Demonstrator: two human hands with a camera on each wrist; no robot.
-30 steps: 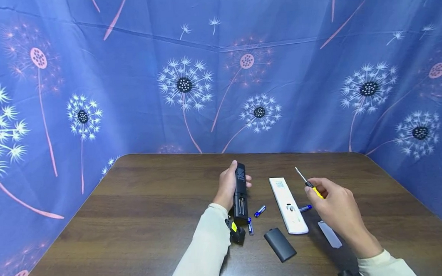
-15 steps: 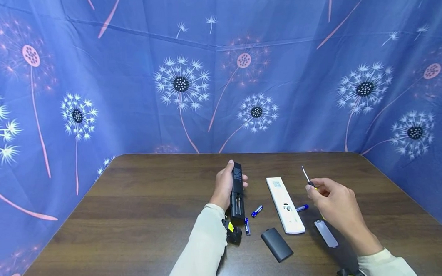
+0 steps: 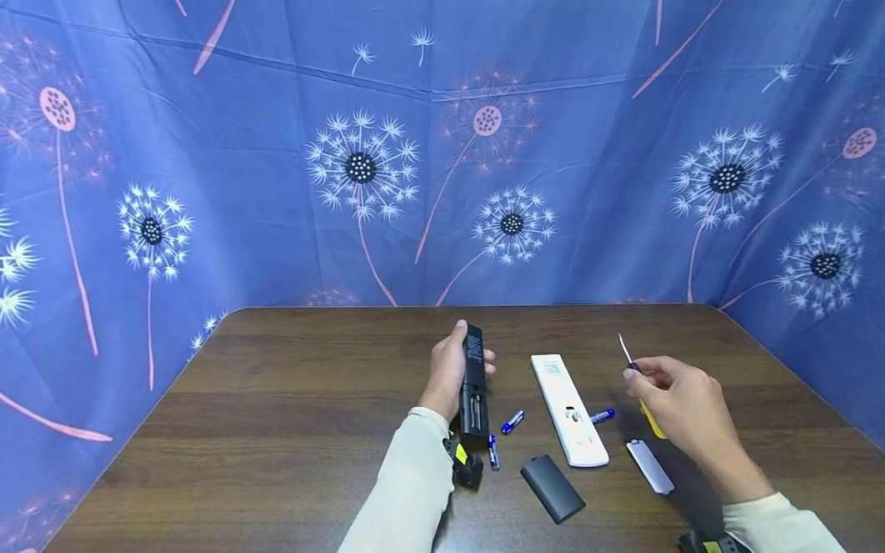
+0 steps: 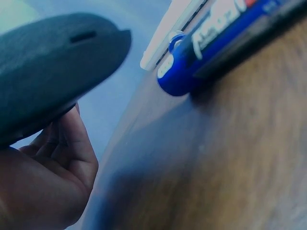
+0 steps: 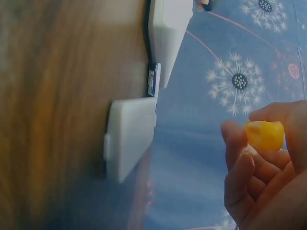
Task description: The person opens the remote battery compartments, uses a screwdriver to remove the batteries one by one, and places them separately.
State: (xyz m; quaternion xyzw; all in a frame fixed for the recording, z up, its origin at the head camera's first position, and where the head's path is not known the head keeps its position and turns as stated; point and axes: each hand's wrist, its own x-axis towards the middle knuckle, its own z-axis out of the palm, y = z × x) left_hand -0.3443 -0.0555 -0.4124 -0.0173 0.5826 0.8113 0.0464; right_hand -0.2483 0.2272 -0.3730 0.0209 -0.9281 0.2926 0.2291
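Observation:
My left hand [image 3: 445, 375] holds a black remote control [image 3: 474, 367] with its back facing up, thumb along one side and fingertips showing on the other. Its battery compartment is uncovered at the near end. In the left wrist view the rounded end of this black remote [image 4: 57, 72] looms above the table, a blue battery lying beyond it. My right hand [image 3: 685, 401] pinches a small screwdriver [image 3: 654, 420] with a yellow handle, its thin shaft pointing away and up. Only the handle's yellow end [image 5: 265, 136] shows between the fingers in the right wrist view.
A white remote control [image 3: 570, 412] lies face down between the hands. Blue batteries [image 3: 513, 422] lie on both sides of it. Nearer are a black battery cover [image 3: 553, 488] and a white battery cover [image 3: 650, 466]. Behind the wooden table [image 3: 309, 450] hangs a blue dandelion-print cloth [image 3: 273, 193].
The screwdriver has turned in my right hand, its tip swinging right and its yellow handle now showing below the palm. That hand has shifted slightly right. My left hand keeps holding the black remote control.

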